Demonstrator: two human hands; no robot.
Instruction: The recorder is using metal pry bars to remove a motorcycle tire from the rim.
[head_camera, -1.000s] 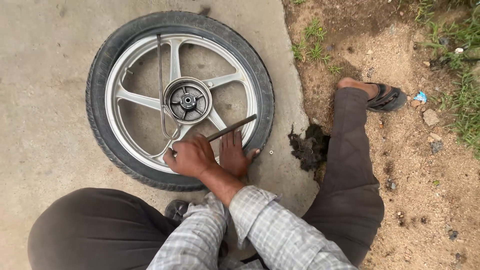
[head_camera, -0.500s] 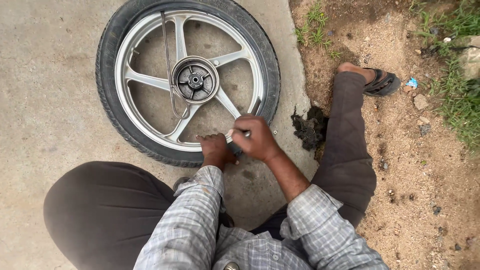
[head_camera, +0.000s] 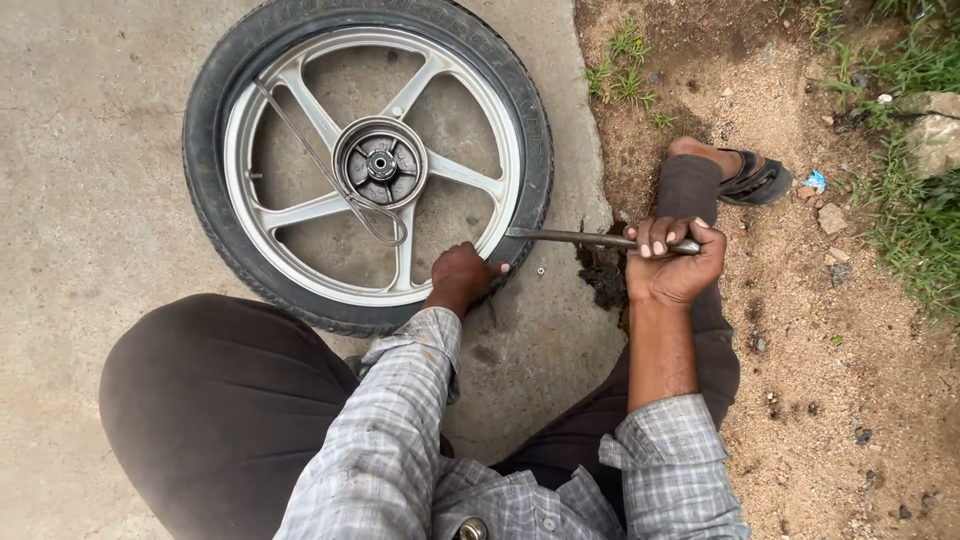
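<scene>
Change: the right hand (head_camera: 672, 268), which was bunched with the left at the rim half a second ago, is now swinging out to the right, drawing the thin grey metal lever bar (head_camera: 590, 238) with it.
Right hand: its fingers are wrapping tight around the outer end of the bar, over the dirt beside the concrete floor (head_camera: 90, 200).
Lever bar: it is lying almost level, its tip reaching the wheel's edge at the lower right.
Left hand: the left hand (head_camera: 462, 278) is pressing on the tyre and rim just below the bar's tip; its fingers are curling against the rubber, though whether they are clasping anything I cannot tell.
Wheel: the black rubber tyre on a silver spoked alloy wheel (head_camera: 300, 130) is lying flat on the concrete, in front of the knees.
Wire: a bent loop of thin metal wire (head_camera: 330, 175) is resting across the spokes near the hub.
Foot: a foot in a black sandal (head_camera: 750, 178) is sitting on the dirt, just beyond the right hand.
</scene>
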